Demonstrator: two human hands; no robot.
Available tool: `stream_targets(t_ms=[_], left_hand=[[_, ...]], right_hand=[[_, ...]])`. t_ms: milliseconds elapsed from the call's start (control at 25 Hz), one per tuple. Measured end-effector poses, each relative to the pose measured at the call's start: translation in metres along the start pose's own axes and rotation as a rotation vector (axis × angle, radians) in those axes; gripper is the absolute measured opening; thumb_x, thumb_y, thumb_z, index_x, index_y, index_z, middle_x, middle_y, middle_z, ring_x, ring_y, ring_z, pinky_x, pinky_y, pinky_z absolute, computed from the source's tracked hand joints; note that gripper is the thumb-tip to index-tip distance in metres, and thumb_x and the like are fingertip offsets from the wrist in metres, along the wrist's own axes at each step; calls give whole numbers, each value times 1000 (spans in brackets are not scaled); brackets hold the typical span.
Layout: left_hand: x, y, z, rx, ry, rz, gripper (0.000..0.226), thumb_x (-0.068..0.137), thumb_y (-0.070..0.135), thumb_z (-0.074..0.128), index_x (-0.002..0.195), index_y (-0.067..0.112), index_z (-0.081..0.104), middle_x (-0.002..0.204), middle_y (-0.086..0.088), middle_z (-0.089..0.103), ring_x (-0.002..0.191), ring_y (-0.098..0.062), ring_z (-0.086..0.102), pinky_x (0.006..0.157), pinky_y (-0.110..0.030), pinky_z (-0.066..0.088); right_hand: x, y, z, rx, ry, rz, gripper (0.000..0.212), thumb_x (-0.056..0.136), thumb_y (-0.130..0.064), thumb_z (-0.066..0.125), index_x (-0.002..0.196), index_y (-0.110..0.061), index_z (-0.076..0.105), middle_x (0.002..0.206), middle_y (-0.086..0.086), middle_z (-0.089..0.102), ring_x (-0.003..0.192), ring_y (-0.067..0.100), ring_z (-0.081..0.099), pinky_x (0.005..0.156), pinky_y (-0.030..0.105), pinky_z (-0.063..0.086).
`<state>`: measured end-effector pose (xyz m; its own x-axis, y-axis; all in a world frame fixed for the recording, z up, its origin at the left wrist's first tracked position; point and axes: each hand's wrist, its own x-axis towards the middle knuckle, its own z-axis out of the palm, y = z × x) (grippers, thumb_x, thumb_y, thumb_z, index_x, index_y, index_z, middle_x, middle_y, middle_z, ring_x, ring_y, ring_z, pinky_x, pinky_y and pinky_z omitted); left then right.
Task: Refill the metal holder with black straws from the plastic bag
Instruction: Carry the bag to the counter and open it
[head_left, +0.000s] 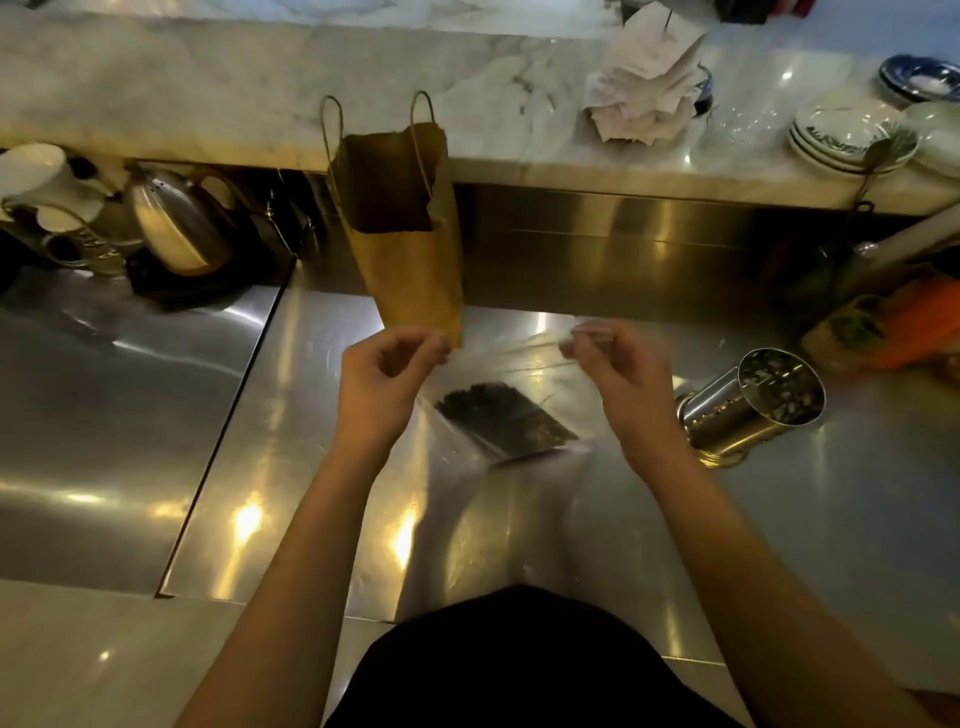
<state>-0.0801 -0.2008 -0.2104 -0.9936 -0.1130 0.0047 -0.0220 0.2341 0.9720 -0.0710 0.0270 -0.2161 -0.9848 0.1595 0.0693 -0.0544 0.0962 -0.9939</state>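
The left hand (387, 387) and right hand (621, 387) each pinch a top edge of the clear plastic bag (498, 499). The black straws (501, 423) lie inside it; the metal holder (753, 410) stands at 3 o'clock of them.

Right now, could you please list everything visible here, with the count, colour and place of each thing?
plastic bag: one, clear, held up over the steel counter.
black straws: one bundle, black, inside the plastic bag.
metal holder: one, silver, on the steel counter, right.
paper bag: one, brown, upright behind the hands.
kettle: one, silver, back left.
plates: one stack, white and blue, marble shelf, right.
crumpled papers: one heap, white, marble shelf.
left hand: one, pinches the bag's top edge, left side.
right hand: one, pinches the bag's top edge, right side.
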Motion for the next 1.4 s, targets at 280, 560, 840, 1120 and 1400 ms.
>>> stream_targets(t_ms=[280,560,840,1120,1400], left_hand=[[-2,8,17,313,-141,138,16,87,22,70,102,18,73,105,2,70,91,-10,66,82,-15,54],[-7,15,29,474,-246,201,11,87,20,70,97,20,69,97,5,69,87,-6,62,78,-10,43],[-8,20,37,487,-243,253,23,89,16,68,112,17,71,102,0,72,90,-10,65,84,-18,49],[-14,30,42,458,-313,160,15,85,18,72,100,16,75,98,0,73,88,-11,67,78,-10,50],[-15,33,42,454,-398,80,26,88,20,69,111,7,71,103,-9,72,85,-12,62,69,1,44]], right_hand=[[-4,10,-8,-31,39,21,20,95,-13,57,92,-31,63,89,-4,73,91,13,70,85,24,51],[-16,19,-11,-196,155,111,12,92,-35,63,99,-26,62,101,-8,66,99,10,62,91,40,53],[-31,-2,-11,-388,369,48,33,87,-44,64,82,-15,50,73,-4,52,64,5,50,63,20,43],[-31,-5,14,-250,-125,339,40,94,-51,51,87,-16,69,72,-2,73,62,7,69,54,12,45],[-30,-3,21,-144,-140,378,28,98,-33,53,96,-13,71,79,0,75,67,14,70,62,20,49]])
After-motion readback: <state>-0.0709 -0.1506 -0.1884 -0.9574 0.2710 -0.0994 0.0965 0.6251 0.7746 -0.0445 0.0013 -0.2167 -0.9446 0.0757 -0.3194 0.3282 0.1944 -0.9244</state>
